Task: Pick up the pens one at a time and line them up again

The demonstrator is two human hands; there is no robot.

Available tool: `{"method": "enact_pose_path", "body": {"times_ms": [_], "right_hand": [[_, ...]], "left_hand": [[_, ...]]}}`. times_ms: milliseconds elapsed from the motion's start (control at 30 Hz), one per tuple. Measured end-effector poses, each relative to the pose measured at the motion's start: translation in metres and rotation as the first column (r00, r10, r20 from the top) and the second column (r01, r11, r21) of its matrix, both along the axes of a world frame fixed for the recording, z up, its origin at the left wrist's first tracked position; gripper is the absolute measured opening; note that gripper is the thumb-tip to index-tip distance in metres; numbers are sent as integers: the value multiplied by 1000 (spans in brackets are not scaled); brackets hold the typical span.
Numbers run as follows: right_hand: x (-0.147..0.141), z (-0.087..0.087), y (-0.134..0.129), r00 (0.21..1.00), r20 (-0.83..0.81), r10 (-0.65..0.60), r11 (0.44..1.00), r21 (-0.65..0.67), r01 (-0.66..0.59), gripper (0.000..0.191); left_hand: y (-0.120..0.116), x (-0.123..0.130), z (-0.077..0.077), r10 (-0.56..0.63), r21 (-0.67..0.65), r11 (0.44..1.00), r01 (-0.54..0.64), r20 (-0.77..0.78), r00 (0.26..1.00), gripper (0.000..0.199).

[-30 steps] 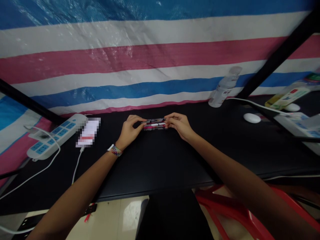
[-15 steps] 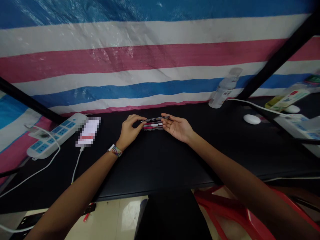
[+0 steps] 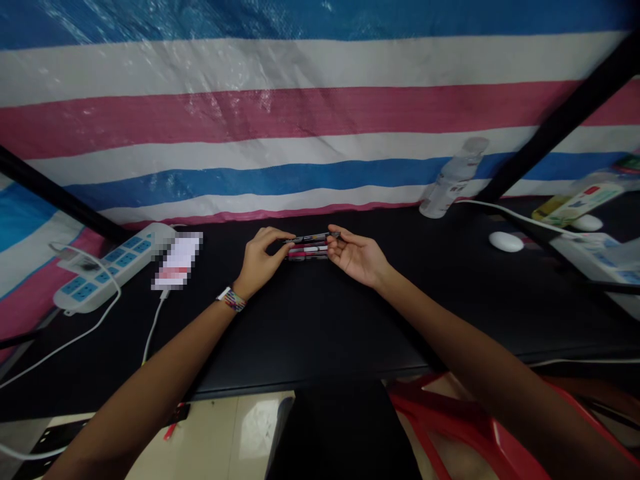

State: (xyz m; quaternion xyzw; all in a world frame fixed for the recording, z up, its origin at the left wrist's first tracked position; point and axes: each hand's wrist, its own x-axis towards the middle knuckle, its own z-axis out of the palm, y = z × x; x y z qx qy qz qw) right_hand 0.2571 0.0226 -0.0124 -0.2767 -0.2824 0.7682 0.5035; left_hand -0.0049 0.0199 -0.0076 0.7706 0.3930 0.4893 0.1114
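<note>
Between my two hands a dark pen (image 3: pixel 313 237) lies crosswise at the far part of the black table. My left hand (image 3: pixel 261 259) pinches its left end with thumb and fingertips. At the other end, my right hand (image 3: pixel 361 259) is turned palm inward, its thumb and forefinger closed on the pen. Just nearer to me, a few more pens (image 3: pixel 309 251) lie side by side, parallel to it, with white and red parts showing. Their ends are partly hidden by my fingers. A woven band with a white face circles my left wrist.
On the left are a white power strip (image 3: pixel 115 263) and a phone (image 3: pixel 179 260) on a charging cable. A clear bottle (image 3: pixel 453 180) stands back right, near a white mouse-like object (image 3: pixel 506 241), a bottle of yellow liquid (image 3: pixel 585 197) and another power strip (image 3: pixel 590 250). A red stool (image 3: pixel 450 413) is below.
The view has shifted very slightly. Both hands keep their hold on the dark pen's ends, and the pens beside it look unmoved.
</note>
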Motion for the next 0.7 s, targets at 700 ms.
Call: {"method": "enact_pose_path", "body": {"times_ms": [700], "right_hand": [[-3, -2, 0, 996, 15, -88, 996, 20, 88, 24]], "left_hand": [[0, 0, -3, 8, -11, 1000, -9, -16, 1000, 11]]}}
